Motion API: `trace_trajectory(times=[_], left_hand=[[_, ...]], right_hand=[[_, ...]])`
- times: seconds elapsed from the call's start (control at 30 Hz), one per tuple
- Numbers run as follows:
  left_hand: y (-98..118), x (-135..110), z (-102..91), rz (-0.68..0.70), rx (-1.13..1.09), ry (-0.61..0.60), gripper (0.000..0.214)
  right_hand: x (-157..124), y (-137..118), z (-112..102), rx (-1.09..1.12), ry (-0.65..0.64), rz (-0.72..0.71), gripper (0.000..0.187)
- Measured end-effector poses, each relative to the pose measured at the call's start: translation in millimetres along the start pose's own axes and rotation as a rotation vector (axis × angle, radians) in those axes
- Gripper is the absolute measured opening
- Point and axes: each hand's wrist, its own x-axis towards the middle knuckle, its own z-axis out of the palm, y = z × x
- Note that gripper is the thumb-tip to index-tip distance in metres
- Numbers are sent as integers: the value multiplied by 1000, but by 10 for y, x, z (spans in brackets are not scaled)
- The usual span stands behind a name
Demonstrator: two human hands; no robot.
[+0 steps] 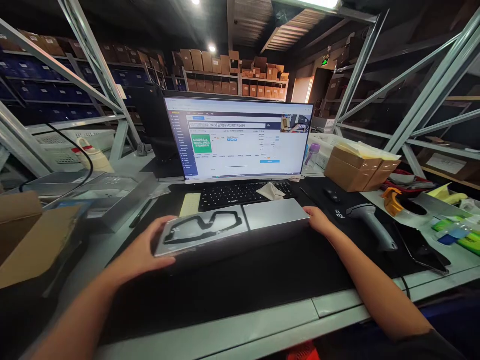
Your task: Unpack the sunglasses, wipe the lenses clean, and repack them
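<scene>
A long, flat silver-grey box with a black outline pattern on its left half and a dark front side spans the space between my hands. My left hand grips its left end, thumb along the near edge and fingers round the far side. At the right end, my right hand has its fingers closed on the corner. Beneath the box lies a black desk mat. Just behind it are a black keyboard and a pale folded cloth on the keys.
A lit monitor stands behind the keyboard. To the right are a mouse, a barcode scanner, a tape roll and cardboard boxes. An open carton and a grey box sit on the left.
</scene>
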Motion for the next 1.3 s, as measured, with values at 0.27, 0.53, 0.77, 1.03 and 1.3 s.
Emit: trace_trajectory(times=[0.27, 0.53, 0.77, 1.03, 1.3], left_hand=[[-69, -139, -418, -70, -127, 212, 114], [830, -236, -465, 86, 201, 160, 100], [1444, 31, -488, 206, 500, -6, 101], [1245, -6, -644, 39, 596, -230, 127], [1166, -100, -644, -22, 542, -55, 85]], right_hand=[[-45, -42, 154, 1, -57, -77, 27], [-66, 39, -233, 162, -249, -296, 123], [-100, -167, 36, 26, -278, -244, 126], [-354, -315, 19, -106, 98, -266, 112], [-844, -384, 199, -408, 376, -908, 87]])
